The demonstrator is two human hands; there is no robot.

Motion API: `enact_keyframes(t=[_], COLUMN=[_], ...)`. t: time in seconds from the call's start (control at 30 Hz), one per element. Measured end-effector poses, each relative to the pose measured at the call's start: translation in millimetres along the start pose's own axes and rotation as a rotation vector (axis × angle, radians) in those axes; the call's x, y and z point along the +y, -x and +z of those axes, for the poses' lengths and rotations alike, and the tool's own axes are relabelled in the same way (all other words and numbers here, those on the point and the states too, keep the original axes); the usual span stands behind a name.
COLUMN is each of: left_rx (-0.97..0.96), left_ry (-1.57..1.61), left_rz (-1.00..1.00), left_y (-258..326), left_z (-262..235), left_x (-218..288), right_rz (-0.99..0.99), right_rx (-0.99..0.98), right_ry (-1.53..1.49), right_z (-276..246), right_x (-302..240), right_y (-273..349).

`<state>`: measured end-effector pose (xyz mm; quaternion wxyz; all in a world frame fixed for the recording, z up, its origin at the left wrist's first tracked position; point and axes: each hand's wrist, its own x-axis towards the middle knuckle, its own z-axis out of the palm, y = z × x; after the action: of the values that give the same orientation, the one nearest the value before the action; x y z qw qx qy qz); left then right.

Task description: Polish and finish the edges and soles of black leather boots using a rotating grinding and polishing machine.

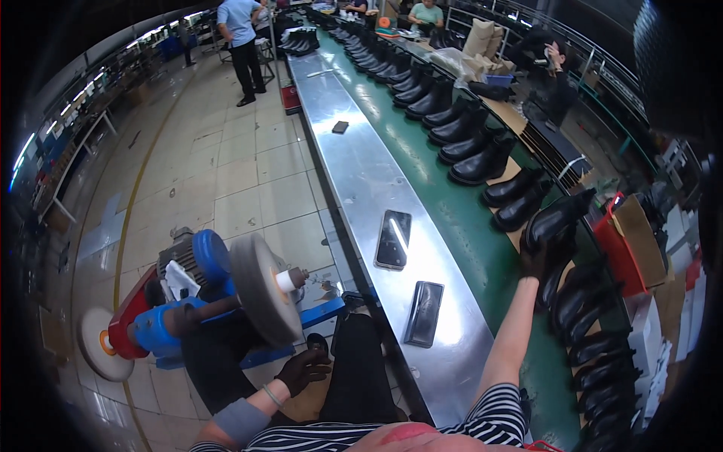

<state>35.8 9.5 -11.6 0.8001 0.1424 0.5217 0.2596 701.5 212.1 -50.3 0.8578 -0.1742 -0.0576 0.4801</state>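
Observation:
My right hand (534, 258), in a dark glove, reaches across the green conveyor and grips a black ankle boot (559, 217), which is tilted above the row. Where the fingers close on it is partly hidden by the glove and the boot. More black boots (477, 164) stand in a long line along the far side of the conveyor. My left hand (303, 370), also gloved, hangs low over my lap with its fingers loosely extended and nothing visible in it. Left of it is a blue and red machine (162, 324) with a grey polishing wheel (260, 290).
A metal ledge (361, 177) runs beside the green conveyor (422, 177), carrying a phone (394, 239), a black wallet (425, 314) and a small dark block (340, 127). Red box (620, 248) at right. One person (239, 38) stands beyond; others sit across the line.

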Motion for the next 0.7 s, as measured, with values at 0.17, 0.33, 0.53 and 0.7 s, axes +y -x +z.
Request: enact_keyframes(t=[0.17, 0.33, 0.53, 0.7], left_rx=[-0.050, -0.268, -0.292, 0.029], left_ry=[-0.302, -0.039, 0.088, -0.475], left_rz=[-0.036, 0.100, 0.269, 0.778], left_y=[6, -49, -65, -120], left_z=[13, -13, -5, -45], left_x=[20, 10, 4, -41], right_rz=[-0.138, -0.160, 0.308, 0.889], right_rx=[-0.380, -0.396, -0.771, -0.719], right_ry=[0.765, 0.441, 1.432, 1.251], right_z=[124, 85, 186, 69], right_x=[-28, -71, 168, 352], right_y=[163, 181, 294, 367])
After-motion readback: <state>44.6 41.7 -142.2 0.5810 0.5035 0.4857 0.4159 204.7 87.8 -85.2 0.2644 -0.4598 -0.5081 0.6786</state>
